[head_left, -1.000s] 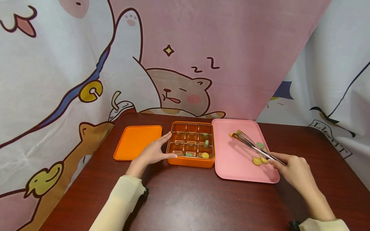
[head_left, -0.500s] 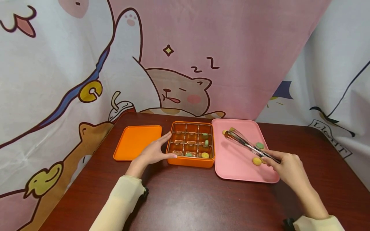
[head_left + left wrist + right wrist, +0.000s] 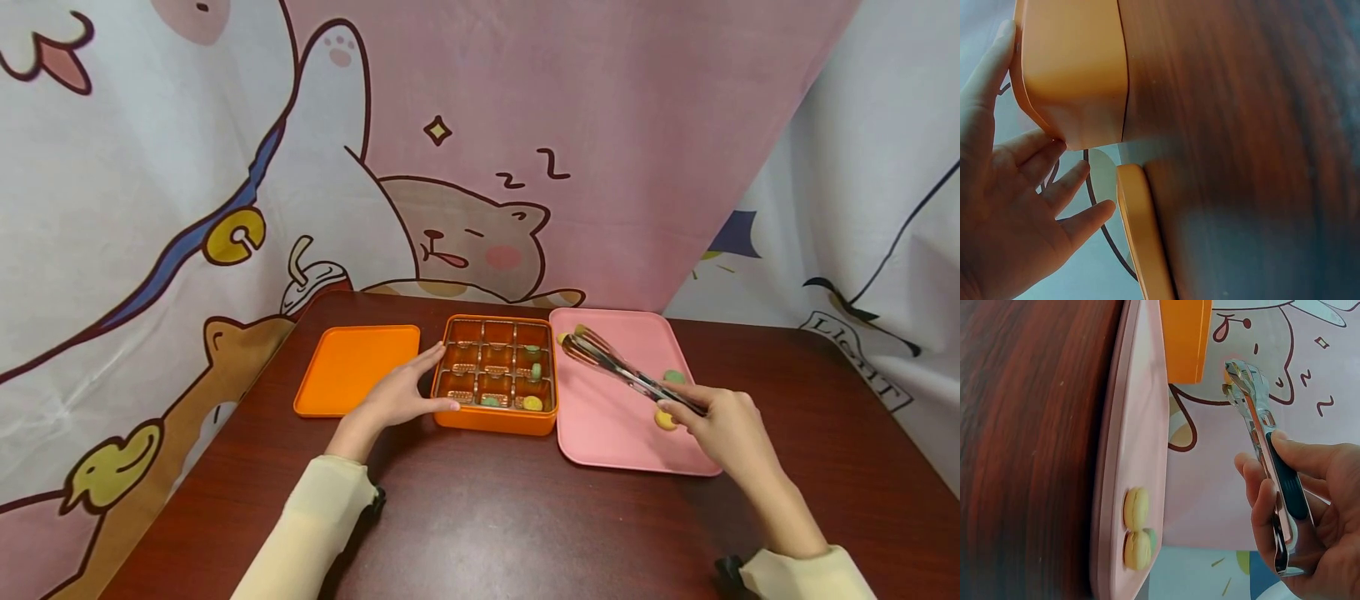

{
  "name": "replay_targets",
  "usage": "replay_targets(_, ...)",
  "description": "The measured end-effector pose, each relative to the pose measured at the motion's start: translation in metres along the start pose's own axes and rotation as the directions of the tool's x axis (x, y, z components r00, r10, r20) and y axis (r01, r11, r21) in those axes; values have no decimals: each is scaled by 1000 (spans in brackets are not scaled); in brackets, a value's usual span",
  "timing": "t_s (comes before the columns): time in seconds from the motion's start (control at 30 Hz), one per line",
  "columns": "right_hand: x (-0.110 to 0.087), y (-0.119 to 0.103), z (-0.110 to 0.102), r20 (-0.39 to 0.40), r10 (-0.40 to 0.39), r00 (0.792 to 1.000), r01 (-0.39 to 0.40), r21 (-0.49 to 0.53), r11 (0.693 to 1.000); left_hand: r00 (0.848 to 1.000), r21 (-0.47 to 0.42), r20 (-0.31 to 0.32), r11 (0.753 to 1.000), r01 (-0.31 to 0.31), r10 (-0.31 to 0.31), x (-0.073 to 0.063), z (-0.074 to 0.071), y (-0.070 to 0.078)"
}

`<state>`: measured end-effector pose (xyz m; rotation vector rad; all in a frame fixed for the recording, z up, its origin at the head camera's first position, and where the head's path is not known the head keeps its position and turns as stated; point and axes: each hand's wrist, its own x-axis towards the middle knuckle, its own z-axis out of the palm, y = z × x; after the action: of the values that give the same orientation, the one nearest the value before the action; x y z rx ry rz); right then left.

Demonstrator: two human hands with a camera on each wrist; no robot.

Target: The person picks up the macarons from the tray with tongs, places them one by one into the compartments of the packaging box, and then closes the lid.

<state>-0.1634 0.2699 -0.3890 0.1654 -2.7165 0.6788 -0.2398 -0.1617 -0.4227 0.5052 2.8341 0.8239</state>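
My right hand (image 3: 723, 421) grips metal tongs (image 3: 626, 372) with dark handle grips. Their tips, over the far left of the pink tray (image 3: 615, 442), pinch a yellow macaron (image 3: 1228, 376). My left hand (image 3: 397, 392) lies along the left side of the orange box (image 3: 495, 422), fingers spread and touching its rim. Inside the box, a clear divided insert has several compartments. A yellow macaron (image 3: 532, 403) sits in the front right one, a green macaron (image 3: 490, 402) in the front middle. Another green macaron (image 3: 536, 372) stands on edge in the right column, with more green behind it.
A flat orange lid (image 3: 356, 371) lies on the dark wood table (image 3: 510, 525) left of the box. Yellow macarons (image 3: 1135, 509) and a green macaron (image 3: 673, 377) remain on the tray's right side. A cartoon-printed curtain (image 3: 600, 150) hangs behind the table.
My right hand and the tongs have moved left, carrying the yellow macaron across the tray toward the orange box. My left hand has stayed in place.
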Motion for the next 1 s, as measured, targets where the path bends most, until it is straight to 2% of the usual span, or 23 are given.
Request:
replay_targets(0.23, 4, -10, 7, -24, -64, 998, 65, 16, 998, 1000, 10, -3, 1000, -3, 3, 0, -1, 0)
replay_targets(0.5, 8, -20, 16, -55, -159, 986, 162, 59, 985, 1000, 18, -2, 1000, -4, 4, 0, -1, 1)
replay_targets(1.0, 14, -40, 32, -31, -176, 984, 178, 48, 983, 1000, 8, -7, 1000, -16, 16, 0, -1, 1)
